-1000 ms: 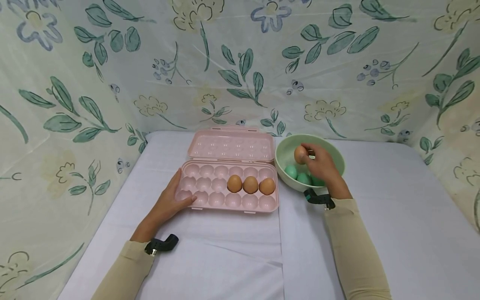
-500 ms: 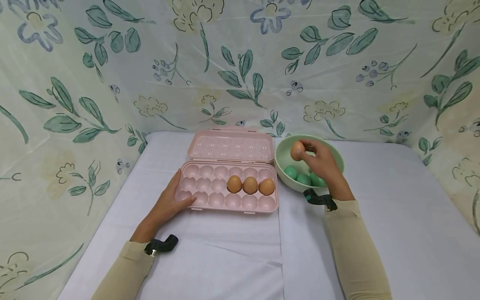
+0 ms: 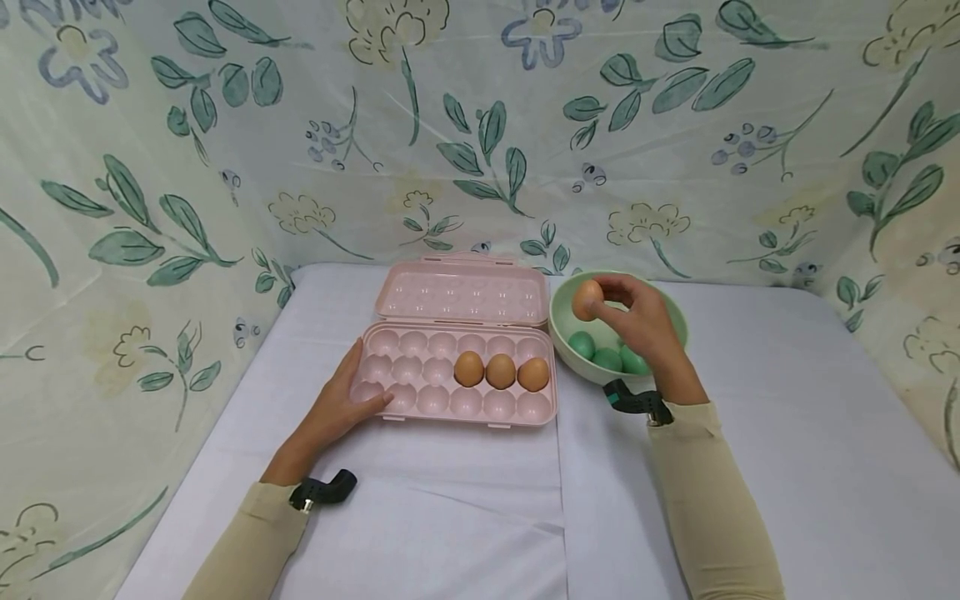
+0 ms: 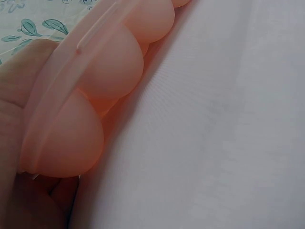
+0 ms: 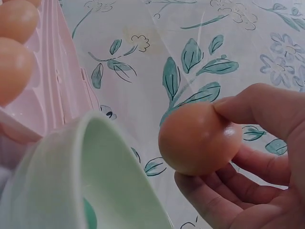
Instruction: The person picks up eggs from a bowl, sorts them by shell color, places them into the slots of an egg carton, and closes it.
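Observation:
Thumb and fingers of my right hand (image 3: 641,321) pinch a brown egg (image 3: 587,300) above the left part of a pale green bowl (image 3: 592,371). In the right wrist view this egg (image 5: 195,138) shows clearly beyond the bowl's rim. Several green eggs (image 3: 607,359) lie in the bowl, partly hidden by the hand. A pink egg carton (image 3: 433,400) lies open left of the bowl, with 3 brown eggs (image 3: 501,371) in the right half of its middle row. My left hand (image 3: 341,402) grips the carton's left end, its thumb over the front rim.
The carton's lid (image 3: 461,292) is folded back toward the floral cloth wall (image 3: 480,133). A white cloth (image 3: 450,517) with creases covers the table. The bowl stands right beside the carton's right end.
My right hand has lifted the brown egg slightly and brought it left over the bowl, uncovering more of the green eggs. The left hand and carton have stayed in place.

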{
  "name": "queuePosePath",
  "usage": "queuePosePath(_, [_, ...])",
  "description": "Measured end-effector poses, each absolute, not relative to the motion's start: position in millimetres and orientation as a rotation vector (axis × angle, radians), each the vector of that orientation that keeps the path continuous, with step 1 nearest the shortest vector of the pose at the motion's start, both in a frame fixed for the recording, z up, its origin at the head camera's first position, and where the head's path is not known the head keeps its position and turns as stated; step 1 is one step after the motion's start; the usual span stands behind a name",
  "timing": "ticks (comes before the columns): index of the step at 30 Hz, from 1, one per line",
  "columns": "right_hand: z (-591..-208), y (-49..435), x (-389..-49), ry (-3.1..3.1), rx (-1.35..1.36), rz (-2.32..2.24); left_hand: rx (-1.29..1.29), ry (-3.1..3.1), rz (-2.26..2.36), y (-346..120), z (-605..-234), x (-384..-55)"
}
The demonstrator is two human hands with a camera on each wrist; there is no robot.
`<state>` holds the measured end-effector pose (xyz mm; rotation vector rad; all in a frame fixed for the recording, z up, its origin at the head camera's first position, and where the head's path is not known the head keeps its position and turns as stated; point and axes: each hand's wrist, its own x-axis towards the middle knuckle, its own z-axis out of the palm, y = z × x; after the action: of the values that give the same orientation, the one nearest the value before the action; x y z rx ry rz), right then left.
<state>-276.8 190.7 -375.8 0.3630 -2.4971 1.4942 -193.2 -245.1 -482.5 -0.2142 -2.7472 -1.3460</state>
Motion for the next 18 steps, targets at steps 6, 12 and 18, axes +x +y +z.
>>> queuePosePath(6, [-373, 181, -274, -2.419, 0.438, 1.518, -0.219, -2.745, -1.347, -245, -483, -193])
queuePosePath(12, [-375, 171, -273, -2.400, 0.484, 1.565, -0.220, -2.743, -1.346, -246, -483, -193])
queuePosePath(18, [-375, 160, -271, -2.403, 0.560, 1.546, -0.213, -2.749, -1.345, -245, -482, -193])
